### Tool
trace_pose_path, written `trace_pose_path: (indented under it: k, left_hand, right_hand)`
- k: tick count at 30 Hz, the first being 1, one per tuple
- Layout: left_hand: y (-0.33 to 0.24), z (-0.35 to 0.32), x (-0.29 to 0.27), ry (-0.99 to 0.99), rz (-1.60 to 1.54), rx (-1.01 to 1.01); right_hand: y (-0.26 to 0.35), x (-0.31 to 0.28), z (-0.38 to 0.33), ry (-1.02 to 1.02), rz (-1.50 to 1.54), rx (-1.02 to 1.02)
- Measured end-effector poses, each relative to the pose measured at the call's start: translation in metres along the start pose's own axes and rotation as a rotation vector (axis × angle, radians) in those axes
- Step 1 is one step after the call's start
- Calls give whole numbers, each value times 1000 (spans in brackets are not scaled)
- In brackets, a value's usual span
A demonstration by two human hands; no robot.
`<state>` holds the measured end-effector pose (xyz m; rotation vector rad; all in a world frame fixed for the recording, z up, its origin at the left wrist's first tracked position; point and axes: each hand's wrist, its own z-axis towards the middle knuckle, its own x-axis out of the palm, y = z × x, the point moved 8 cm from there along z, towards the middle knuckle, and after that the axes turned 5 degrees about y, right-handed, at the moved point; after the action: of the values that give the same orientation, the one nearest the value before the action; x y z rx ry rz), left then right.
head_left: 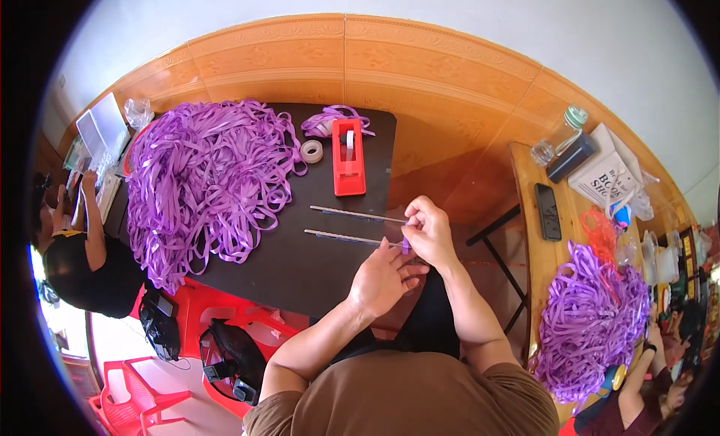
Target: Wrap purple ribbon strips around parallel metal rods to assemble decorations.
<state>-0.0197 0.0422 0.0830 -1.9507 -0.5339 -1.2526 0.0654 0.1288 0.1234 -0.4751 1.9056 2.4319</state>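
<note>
Pinching purple ribbon [406, 245] near two rods [356, 213], the right hand [429, 232] seemingly steadies it. The left hand [384, 280] lies loosely spread alongside.

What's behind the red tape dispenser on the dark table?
A small bundle of purple ribbon shows on both sides behind the red tape dispenser, with the orange wall beyond. Whatever lies directly behind the dispenser is covered.
</note>
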Motion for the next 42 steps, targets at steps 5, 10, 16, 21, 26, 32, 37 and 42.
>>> trace_pose_path:
  k: [5,10,16,21,26,32,37,42]
  left_hand:
    - [0,1,2,22,6,2]
    - [1,1,1,9,-4,2]
    - [1,1,1,20,-12,2]
    - [1,1,0,12,-6,1]
    - [1,0,1,23,-4,7]
    - [0,1,2,42,-11,17]
    - [1,0,2,39,-8,4]
    - [0,1,3,26,23,9]
  right_hand:
    - [-18,-16,-17,-135,154,63]
    - [-33,-15,-28,-201,285,48]
    - [-35,-15,-30,-176,104,29]
    - [-57,-6,-34,-71,522,163]
    - [-81,22,-34,77,1018,288]
    - [-100,52,-32,208,1497,153]
    - [-96,35,-41,67,1306,252]
    - [-63,-7,-31,-12,792,217]
